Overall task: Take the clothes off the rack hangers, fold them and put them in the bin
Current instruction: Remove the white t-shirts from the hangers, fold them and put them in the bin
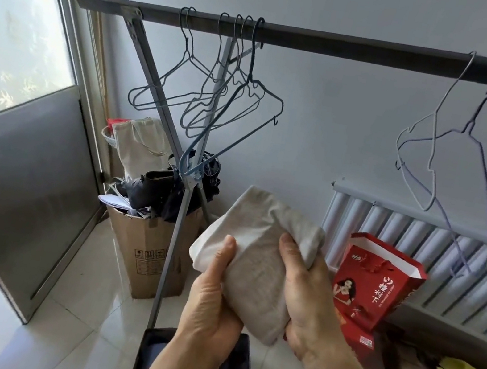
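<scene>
A pale-walled room with a white tiled floor [75,317] is surrounding the work. In its middle a folded beige garment [257,261] is being held in the air, just above the dark bin [242,366] that is standing on the floor at the lower edge of the view. The left hand [211,305] is gripping the bundle's lower left side, its thumb lying across the front, while the right hand [308,306] is clutching the right edge with its fingers curled round a bunched fold. The cloth is looking soft, light and limp, so it is likely to slump open if let go at one side. Supporting it under both folded edges seems the safest hold for lowering it. Above, the rack bar [326,41] is carrying bare wire hangers [218,98], one cluster to the left and more to the right. Further out, a cardboard box [145,255], a red gift bag [377,283] and a radiator [451,253] are sitting along the wall.
</scene>
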Demonstrator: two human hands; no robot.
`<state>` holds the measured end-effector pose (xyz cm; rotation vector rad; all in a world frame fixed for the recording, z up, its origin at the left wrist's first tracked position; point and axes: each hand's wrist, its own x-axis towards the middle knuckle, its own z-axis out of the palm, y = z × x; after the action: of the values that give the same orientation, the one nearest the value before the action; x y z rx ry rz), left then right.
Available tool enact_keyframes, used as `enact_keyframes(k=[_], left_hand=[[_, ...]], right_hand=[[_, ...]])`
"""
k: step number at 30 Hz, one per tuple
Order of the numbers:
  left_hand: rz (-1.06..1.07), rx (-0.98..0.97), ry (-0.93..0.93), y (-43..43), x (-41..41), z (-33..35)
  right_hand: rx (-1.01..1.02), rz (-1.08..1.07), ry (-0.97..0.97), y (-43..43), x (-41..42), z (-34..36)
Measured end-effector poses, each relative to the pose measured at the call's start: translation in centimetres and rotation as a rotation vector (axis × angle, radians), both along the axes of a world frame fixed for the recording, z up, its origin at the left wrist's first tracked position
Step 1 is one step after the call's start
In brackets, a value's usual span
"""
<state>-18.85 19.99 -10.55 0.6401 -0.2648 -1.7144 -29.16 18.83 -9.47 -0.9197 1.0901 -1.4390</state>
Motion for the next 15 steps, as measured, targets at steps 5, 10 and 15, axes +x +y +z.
enact_keyframes(k=[5,10,15], left_hand=[[0.202,-0.038,-0.189,-0.6,1.3,-0.7],[0.046,-0.020,-0.176,-1.0,3.7,-1.6],[-0.145,0.022,-0.124,-2.5,6.7,-2.7]], right_hand=[[0.027,-0.058,0.086,-1.0,1.3,-0.8],[0.085,-0.170,0.216,-2.4,2.3,-1.5],[0.401,0.102,-0.119,-3.6,3.3,-3.1]])
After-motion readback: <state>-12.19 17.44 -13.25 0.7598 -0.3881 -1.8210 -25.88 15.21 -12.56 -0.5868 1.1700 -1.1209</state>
